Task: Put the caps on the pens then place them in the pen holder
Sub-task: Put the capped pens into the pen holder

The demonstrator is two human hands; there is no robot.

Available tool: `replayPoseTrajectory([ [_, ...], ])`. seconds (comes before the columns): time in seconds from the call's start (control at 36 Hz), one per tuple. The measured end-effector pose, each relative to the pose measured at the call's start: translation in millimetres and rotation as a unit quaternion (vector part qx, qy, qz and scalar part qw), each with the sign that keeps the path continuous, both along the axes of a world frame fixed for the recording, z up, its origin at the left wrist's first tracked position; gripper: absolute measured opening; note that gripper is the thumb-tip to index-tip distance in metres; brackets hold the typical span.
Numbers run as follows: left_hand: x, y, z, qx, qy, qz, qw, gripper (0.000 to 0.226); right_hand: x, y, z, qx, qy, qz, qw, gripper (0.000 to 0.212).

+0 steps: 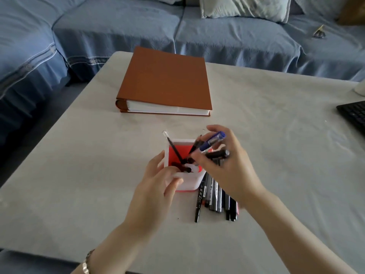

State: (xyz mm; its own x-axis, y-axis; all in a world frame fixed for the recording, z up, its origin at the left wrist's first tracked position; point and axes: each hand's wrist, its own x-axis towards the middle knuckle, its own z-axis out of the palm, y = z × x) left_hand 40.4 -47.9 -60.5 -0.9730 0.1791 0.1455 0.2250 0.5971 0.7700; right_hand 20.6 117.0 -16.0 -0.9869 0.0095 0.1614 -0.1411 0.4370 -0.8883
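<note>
The person's left hand [158,175] grips the pen holder [189,183] at its near left corner, with the fingers curled round the white wall. The holder stands on the table [98,175] between the two hands, and its red inside is open to see.

The right hand [227,169] is closed round several pens at once, just above the right side of the holder. Among them I can tell a blue pen [212,142] with its cap on, a black marker [217,154] lying across the fingers, and a dark pen [194,148] that points down into the opening. I cannot tell if the last two carry caps.

One thin pen [171,145] with a clear cap already leans inside the holder, on the side of the left hand. Some dark things lie at the bottom of the holder, but they are too unclear to name.

Under the right wrist, touching the right wall of the holder, a pile of pens [215,196] lies on the table, not yet put in. Their caps are too small to judge.

So I think the task is in its early or middle part: one pen is placed, a handful is about to go in, and the pile is left to do.
</note>
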Motion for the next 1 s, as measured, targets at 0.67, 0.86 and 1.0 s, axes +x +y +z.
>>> replayPoseTrajectory([
  [0.67,-1.1,-0.5,-4.3,0.007,-0.003,0.012,1.000,0.012,-4.9,2.9,-11.6,0.191,0.187,0.004,0.964,0.021],
  [0.86,-3.3,0.1,-6.9,0.016,0.059,0.009,0.998,0.025,2.4,69.4,-23.4,0.194,-0.071,-0.182,0.961,0.026],
  [1.0,-4.3,1.6,-9.9,0.005,0.080,0.013,0.997,0.021,2.5,81.1,-55.9,0.280,-0.317,-0.144,0.895,0.069],
])
